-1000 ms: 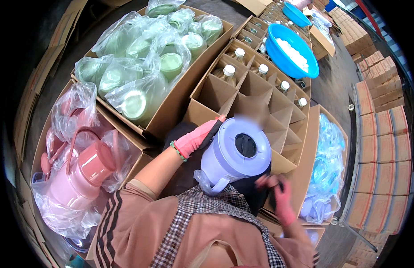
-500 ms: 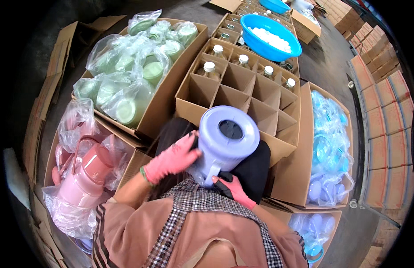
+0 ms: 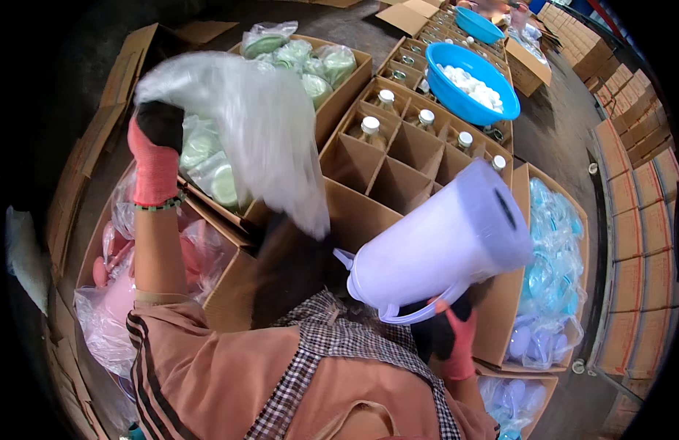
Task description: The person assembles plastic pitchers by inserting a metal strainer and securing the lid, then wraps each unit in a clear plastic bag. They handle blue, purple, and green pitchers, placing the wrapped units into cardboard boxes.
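Observation:
My left hand [image 3: 156, 158], in a pink glove with dark fingers, is raised at the left and closed on a clear plastic bag [image 3: 255, 125]. The bag streams away to the right, blurred, over the box of green parts. Low on the right, my right hand [image 3: 456, 337] grips the handle of a lavender thermos casing [image 3: 427, 246]. The casing lies tilted above my lap, its wide end with a dark round opening pointing up and right. A small lavender spout juts from its other end. Some right-hand fingers are hidden behind the handle.
Ahead stands a divided carton [image 3: 398, 204] with several white-capped glass bottles. Behind it a blue basin [image 3: 436, 81] holds white caps. Cartons of bagged green parts [image 3: 226, 183], pink parts [image 3: 196, 253] and blue parts [image 3: 541, 271] flank me. Stacked cartons [image 3: 625, 249] line the right.
The casing has tipped from upright to lying tilted and shifted right. My left hand has left its side and swung up and left with the plastic bag. The view has shifted slightly.

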`<state>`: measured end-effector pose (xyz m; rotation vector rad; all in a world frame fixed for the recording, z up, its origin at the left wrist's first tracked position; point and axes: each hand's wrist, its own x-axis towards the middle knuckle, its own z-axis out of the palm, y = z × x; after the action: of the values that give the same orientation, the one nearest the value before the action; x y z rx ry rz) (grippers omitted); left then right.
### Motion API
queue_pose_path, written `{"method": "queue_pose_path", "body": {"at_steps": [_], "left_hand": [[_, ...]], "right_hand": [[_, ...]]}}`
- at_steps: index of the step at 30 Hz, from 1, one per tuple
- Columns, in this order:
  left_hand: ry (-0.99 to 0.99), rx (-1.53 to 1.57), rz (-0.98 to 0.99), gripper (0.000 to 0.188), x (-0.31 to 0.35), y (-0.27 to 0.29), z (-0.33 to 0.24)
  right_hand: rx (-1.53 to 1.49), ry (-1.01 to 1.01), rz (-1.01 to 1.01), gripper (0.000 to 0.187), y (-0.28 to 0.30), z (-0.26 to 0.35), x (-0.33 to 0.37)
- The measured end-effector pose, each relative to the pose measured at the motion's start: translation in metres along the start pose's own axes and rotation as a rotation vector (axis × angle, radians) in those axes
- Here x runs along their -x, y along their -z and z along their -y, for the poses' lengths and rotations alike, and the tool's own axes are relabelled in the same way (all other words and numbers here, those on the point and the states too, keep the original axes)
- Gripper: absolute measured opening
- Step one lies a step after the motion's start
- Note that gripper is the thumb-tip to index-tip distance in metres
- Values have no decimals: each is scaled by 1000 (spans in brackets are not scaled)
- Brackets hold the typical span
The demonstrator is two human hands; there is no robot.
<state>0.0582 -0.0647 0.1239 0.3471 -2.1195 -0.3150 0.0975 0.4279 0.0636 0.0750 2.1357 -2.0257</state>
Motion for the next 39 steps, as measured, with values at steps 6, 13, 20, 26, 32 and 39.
{"method": "queue_pose_path", "body": {"at_steps": [6,13,20,26,32,39], "left_hand": [[436,1372,-35,35,45,-16,-75],[372,1223,176,33,104,8,-150],[-1059,738,631,17,143,15,-189],[-51,1224,855,46,115,17,-151],[671,1433,974,47,87,0,-184],[742,2302,477,17,78,-32,-146]], "right_hand": [[188,-138,333,27,-55,-41,-8],[359,-7,420,26,-41,35,-21],[-247,-86,332,30,-73,92,-51],[127,777,-161,23,-61,54,-47],[908,1223,372,27,-88,86,-27],[822,807,335,21,-41,77,-48]]}}
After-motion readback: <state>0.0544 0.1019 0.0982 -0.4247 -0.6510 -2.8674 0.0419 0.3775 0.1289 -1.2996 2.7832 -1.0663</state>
